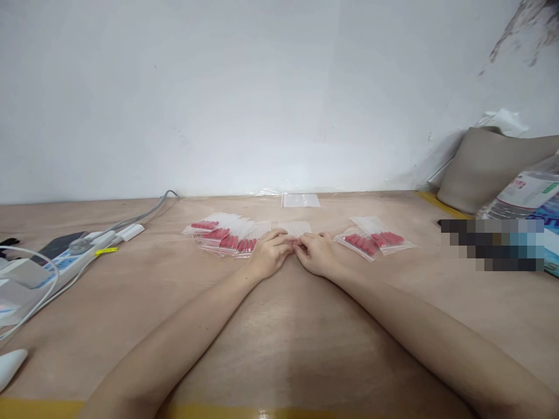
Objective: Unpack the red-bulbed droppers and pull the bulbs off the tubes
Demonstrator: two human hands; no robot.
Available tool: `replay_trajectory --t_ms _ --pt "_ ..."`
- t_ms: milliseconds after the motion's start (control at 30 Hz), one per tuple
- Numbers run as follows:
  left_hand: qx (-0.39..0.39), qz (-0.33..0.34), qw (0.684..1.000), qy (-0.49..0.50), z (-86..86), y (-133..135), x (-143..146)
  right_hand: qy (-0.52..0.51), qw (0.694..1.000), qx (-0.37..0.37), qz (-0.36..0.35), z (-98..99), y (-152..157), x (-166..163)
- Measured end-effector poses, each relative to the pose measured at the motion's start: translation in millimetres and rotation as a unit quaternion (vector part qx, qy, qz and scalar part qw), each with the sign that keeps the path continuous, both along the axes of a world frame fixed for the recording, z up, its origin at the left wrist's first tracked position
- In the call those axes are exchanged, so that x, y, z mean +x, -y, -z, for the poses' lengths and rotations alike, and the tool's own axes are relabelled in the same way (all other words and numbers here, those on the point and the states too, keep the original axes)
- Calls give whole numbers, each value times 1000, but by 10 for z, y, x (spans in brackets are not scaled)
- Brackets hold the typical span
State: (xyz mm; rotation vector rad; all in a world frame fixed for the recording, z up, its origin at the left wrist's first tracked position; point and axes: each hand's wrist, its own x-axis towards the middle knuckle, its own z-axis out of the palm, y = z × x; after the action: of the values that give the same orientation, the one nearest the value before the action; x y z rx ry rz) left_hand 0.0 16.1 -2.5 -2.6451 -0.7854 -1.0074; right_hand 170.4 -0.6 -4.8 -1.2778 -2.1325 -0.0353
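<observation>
White wall (244, 105) backs our wood-toned table (279, 349). From the left we see a power strip (63, 267), then overlapping zip-lock bags of red pieces (225, 234) just beside our left hand (271, 253). Both hands curl narrow, fingertips close together at the near edge of a clear zip-lock bag (296, 227); we cannot tell whether they grip it. Right of our right hand (317, 253) lie two more filled bags (375, 240), then a plastic bottle (519, 192).

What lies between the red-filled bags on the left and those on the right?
The left hand and right hand, close together, plus a plastic bag partly hidden behind them, in the head view.
</observation>
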Motion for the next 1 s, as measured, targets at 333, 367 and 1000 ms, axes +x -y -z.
replay_trajectory --t_ms 333,367,1000 --pt "12 -5 999 -48 -59 79 43 -15 997 20 68 0 -16 35" --pt "11 3 999 -53 -71 94 46 -12 998 28 60 2 -15 49" --pt "-141 -42 985 -92 -18 128 1 -72 993 93 11 63 107 902"
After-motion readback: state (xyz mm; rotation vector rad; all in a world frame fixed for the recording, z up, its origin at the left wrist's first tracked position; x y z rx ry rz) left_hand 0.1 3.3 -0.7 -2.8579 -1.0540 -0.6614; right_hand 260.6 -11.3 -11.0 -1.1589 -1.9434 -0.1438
